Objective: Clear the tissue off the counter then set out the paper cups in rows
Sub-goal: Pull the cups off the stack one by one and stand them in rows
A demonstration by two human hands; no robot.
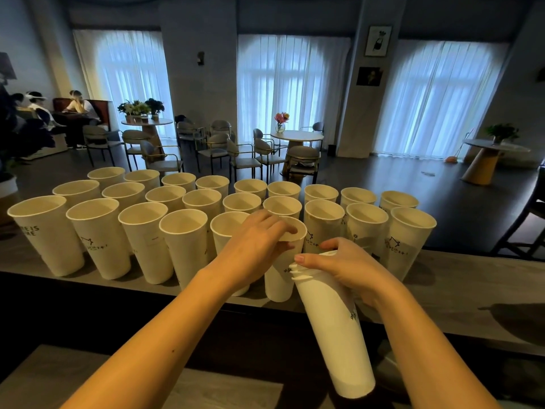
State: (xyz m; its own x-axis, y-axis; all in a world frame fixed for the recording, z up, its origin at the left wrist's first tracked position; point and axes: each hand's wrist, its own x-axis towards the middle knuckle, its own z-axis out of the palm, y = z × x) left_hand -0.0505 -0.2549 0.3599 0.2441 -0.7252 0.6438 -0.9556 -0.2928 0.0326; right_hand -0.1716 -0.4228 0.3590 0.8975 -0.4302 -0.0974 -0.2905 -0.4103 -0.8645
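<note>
Standing upright in three rows across the middle of the frame, the paper cups [203, 202] fill the grey counter [472, 278], open mouths up, with the far row the smallest in view and the near row running from the far left to right of centre. At centre, the left hand [256, 243] pinches the rim of one cup [280, 278] in the near row, fingers curled over its lip and thumb on the outer wall; this cup stands on the counter between its neighbours. Just right of it, the right hand [351, 270] grips a nested stack of cups [330, 326] near its top, fingers wrapped round the rims. The stack is tilted, its base pointing down toward the lower centre of the frame, off the counter's near edge. Some cups carry dark printed marks. Beyond the counter, in the upper half of the frame, stand round tables [296, 136] with chairs [241, 156], flowers [280, 119] and curtained windows [292, 84].
</note>
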